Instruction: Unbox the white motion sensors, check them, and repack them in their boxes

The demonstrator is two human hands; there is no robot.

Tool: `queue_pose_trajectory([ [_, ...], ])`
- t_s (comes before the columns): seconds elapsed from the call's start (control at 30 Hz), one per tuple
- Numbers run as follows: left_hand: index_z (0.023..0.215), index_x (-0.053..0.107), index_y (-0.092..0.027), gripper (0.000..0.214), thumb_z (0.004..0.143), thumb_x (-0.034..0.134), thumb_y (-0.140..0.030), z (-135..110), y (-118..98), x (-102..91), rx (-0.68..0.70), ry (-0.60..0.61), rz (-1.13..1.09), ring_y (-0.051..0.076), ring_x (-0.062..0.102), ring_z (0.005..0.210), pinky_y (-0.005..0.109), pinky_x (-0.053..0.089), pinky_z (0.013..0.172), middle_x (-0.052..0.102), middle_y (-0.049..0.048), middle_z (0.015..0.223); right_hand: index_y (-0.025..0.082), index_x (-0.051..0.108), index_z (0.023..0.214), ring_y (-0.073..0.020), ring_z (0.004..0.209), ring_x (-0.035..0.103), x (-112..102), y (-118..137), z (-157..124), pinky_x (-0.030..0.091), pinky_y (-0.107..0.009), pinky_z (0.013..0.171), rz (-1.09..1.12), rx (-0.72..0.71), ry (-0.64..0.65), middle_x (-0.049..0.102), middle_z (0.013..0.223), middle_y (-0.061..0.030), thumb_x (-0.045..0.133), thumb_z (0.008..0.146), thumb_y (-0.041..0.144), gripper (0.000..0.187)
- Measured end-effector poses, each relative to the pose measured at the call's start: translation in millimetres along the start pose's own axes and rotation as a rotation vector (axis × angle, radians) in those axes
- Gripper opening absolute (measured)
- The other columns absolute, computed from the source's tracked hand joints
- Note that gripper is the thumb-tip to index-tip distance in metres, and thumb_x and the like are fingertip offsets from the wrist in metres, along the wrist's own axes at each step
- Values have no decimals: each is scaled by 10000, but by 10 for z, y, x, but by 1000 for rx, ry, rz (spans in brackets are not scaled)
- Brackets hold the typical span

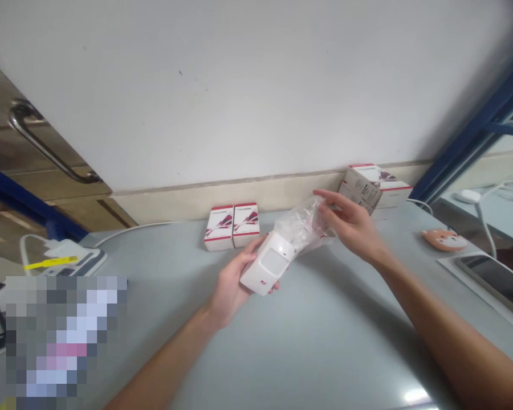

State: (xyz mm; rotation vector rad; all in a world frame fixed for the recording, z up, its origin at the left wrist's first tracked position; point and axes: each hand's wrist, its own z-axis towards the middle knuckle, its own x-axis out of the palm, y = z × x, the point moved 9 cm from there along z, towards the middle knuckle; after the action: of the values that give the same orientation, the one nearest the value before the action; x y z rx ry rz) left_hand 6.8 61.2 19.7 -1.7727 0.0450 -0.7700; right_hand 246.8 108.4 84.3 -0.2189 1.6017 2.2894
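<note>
My left hand is closed around a white motion sensor, with its rectangular lens window facing up and a small red mark at the lower end. A clear plastic bag covers or adjoins the sensor's upper end; how much of it is still inside I cannot tell. Up and to the right, my right hand pinches the bag between thumb and fingers, its index finger stretched out. Both hands are held above the grey table.
Two small red-and-white boxes stand against the wall. More boxes are stacked at the back right. An orange animal-faced object and a dark phone lie on the right. A power strip with cables is at left, near a blurred-out area.
</note>
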Motion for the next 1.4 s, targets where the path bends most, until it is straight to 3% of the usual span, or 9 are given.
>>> queue_pose_trajectory([
  [0.17, 1601, 422, -373, 596, 1009, 479, -355, 13, 72, -5, -55, 14, -55, 281, 723, 966, 382, 501, 772, 614, 121, 1499, 317, 685, 1395, -175, 725, 674, -18, -43, 7, 589, -293, 573, 20, -23, -28, 688, 1071, -59, 647, 981, 479, 446],
  [0.4, 1540, 482, -286, 562, 986, 480, -379, -38, 27, 50, -57, 85, 39, 245, 705, 774, 378, 495, 746, 736, 131, 1162, 295, 729, 1261, -176, 677, 670, -105, -133, 3, 580, -303, 560, 74, 34, -188, 724, 1032, -62, 668, 956, 443, 344],
  [0.73, 1640, 378, -372, 619, 1025, 437, -351, -28, 86, 156, -117, 121, -66, 289, 718, 998, 370, 530, 747, 659, 129, 1428, 301, 736, 1169, -159, 653, 650, -16, -72, -32, 580, -316, 584, 194, 47, -129, 713, 1042, -43, 694, 953, 424, 253],
  [0.87, 1676, 242, -406, 643, 1055, 406, -390, -51, 70, 188, -105, 136, -36, 248, 735, 838, 383, 514, 780, 747, 118, 1227, 300, 736, 1138, -169, 719, 647, -73, -70, -15, 574, -303, 610, 254, 58, -163, 710, 1047, -43, 721, 933, 413, 235],
  [1.0, 1626, 292, -366, 592, 1050, 427, -383, -48, 61, 128, -67, 79, 18, 259, 750, 759, 379, 513, 732, 759, 100, 1080, 298, 729, 1134, -164, 715, 636, -46, -62, -19, 569, -303, 609, 283, 63, -141, 701, 1033, -39, 722, 934, 422, 236],
  [1.1, 1611, 248, -354, 599, 1043, 438, -370, -36, 44, 63, -22, 30, 35, 260, 740, 717, 368, 507, 693, 740, 58, 939, 302, 714, 1200, -163, 705, 640, 22, -43, -44, 582, -311, 617, 268, 77, -95, 698, 1023, -37, 717, 940, 471, 310],
  [1.2, 1612, 275, -336, 604, 1032, 439, -376, -27, 41, 43, -12, 15, 22, 246, 729, 728, 366, 504, 701, 740, 69, 1015, 328, 656, 1350, -192, 794, 683, 79, 2, -80, 607, -338, 678, 233, 75, -59, 708, 1124, -56, 707, 945, 549, 464],
  [1.33, 1521, 457, -207, 536, 1020, 427, -393, -18, 20, 74, 0, 9, 29, 249, 708, 751, 369, 503, 708, 732, 105, 1008, 411, 387, 1584, -234, 952, 707, 115, -17, -142, 623, -406, 798, 177, 119, -103, 571, 1475, -102, 685, 939, 642, 747],
  [1.4, 1500, 468, -227, 501, 1027, 435, -389, -18, -24, 57, 41, -34, 30, 251, 716, 772, 371, 508, 724, 733, 105, 1059, 381, 327, 1588, -233, 936, 703, 182, -57, -192, 615, -420, 826, 171, 177, -111, 587, 1419, -117, 680, 924, 682, 810],
])
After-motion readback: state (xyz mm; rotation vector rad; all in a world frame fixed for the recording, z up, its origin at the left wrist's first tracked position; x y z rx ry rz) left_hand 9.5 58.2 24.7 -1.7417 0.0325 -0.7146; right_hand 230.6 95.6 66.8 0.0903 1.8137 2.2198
